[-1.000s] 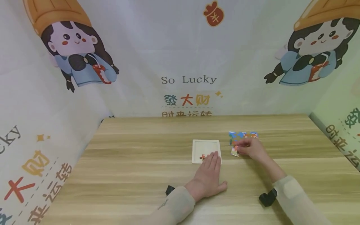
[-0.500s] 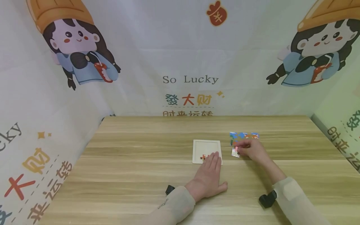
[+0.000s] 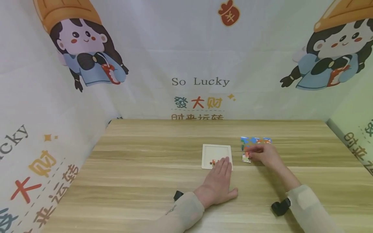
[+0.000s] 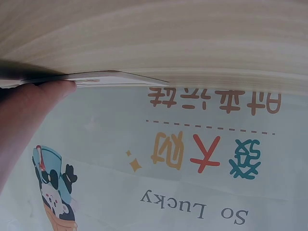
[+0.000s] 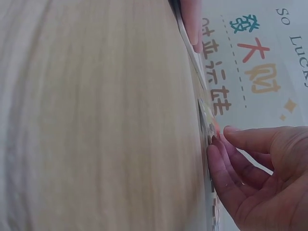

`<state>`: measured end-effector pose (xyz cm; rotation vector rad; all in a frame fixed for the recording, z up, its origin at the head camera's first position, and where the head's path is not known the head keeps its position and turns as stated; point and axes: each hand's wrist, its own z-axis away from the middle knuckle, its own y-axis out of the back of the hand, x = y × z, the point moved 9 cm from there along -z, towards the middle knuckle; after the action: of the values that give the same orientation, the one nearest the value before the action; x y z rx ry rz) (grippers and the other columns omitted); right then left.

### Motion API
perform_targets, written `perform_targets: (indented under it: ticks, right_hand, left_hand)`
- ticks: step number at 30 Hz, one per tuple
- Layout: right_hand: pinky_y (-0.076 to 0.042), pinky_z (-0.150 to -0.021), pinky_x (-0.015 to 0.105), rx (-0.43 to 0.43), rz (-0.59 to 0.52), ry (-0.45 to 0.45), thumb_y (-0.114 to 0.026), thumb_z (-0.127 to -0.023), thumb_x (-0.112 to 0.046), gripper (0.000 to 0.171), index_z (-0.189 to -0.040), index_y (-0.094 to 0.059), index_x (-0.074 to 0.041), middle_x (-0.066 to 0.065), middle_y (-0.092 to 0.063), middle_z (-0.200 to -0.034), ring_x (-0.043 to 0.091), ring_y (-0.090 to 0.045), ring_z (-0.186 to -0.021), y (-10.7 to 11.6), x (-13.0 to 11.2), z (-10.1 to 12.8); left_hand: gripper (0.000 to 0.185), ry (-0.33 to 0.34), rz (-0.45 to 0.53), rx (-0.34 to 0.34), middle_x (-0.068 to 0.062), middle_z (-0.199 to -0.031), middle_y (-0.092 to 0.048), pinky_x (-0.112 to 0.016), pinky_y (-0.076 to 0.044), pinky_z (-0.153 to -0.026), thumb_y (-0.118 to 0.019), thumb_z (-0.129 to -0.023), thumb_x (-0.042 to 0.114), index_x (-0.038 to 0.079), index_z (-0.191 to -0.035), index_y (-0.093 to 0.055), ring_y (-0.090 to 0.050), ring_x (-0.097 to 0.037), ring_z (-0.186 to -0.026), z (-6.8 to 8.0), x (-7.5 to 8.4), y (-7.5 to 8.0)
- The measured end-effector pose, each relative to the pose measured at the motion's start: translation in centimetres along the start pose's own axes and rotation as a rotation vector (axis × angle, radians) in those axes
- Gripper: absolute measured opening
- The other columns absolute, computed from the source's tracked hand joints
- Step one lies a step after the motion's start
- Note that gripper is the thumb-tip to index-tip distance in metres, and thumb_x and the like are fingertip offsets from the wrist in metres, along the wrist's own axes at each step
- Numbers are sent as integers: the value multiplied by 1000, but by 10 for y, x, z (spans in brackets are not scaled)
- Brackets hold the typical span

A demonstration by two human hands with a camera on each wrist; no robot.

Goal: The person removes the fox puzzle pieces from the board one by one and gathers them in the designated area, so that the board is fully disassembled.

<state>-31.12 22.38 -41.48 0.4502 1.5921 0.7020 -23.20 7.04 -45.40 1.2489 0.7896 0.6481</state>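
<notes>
Your left hand (image 3: 218, 184) lies flat at lower centre of the head view, fingers straight and together, tips pressing the near edge of the white puzzle tray (image 3: 217, 156), which holds one fitted orange piece (image 3: 214, 162). Your right hand (image 3: 263, 153), right of centre, has its fingers curled onto a loose jigsaw piece (image 3: 246, 158) at the edge of the colourful pile (image 3: 255, 141) on the tabletop (image 3: 145, 181). You appear to be at the picking step; next, lift that piece clear and carry it left into the tray. The right wrist view shows thumb and fingers (image 5: 226, 166) closing on the piece's edge, which the head view blurs; the left wrist view shows only a fingertip (image 4: 53, 91) against the tray rim.
</notes>
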Motion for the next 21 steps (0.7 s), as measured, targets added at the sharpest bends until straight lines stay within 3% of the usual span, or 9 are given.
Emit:
perform_targets:
  ticks: [4, 10, 16, 21]
  right_hand:
    - [-51, -67, 17, 2, -24, -3, -66, -92, -5, 21, -111, -72, 3, 22, -73, -106, 12, -64, -87, 2, 0, 0]
    - [-53, -67, 19, -12, -25, -16, -67, -92, -7, 23, -112, -71, 5, 22, -73, -104, 17, -67, -90, 3, -2, -1]
    - [-53, -68, 23, 13, -26, 42, -68, -91, -7, 19, -106, -73, 4, 18, -74, -98, 18, -68, -86, 7, -8, -3]
    - [-53, -74, 25, -14, -14, 0, -66, -94, -11, 24, -113, -70, 3, 21, -73, -107, 27, -69, -94, 5, -9, -6]
  left_hand:
    - [83, 0, -27, 11, -13, -168, -15, -31, -17, -127, -34, -98, 61, 5, -158, -21, -15, -23, -156, -1, 1, 0]
    - [83, 2, -25, 18, -13, -168, -16, -31, -18, -127, -34, -98, 61, 5, -158, -21, -16, -23, -156, -2, 0, -1]
    - [83, 1, -15, 14, -12, -168, -16, -31, -17, -127, -35, -98, 60, 5, -158, -21, -16, -23, -156, -1, 0, -1]
    - [83, 1, -22, 9, -12, -168, -15, -31, -17, -127, -34, -98, 61, 6, -159, -20, -15, -23, -156, -1, 0, -1]
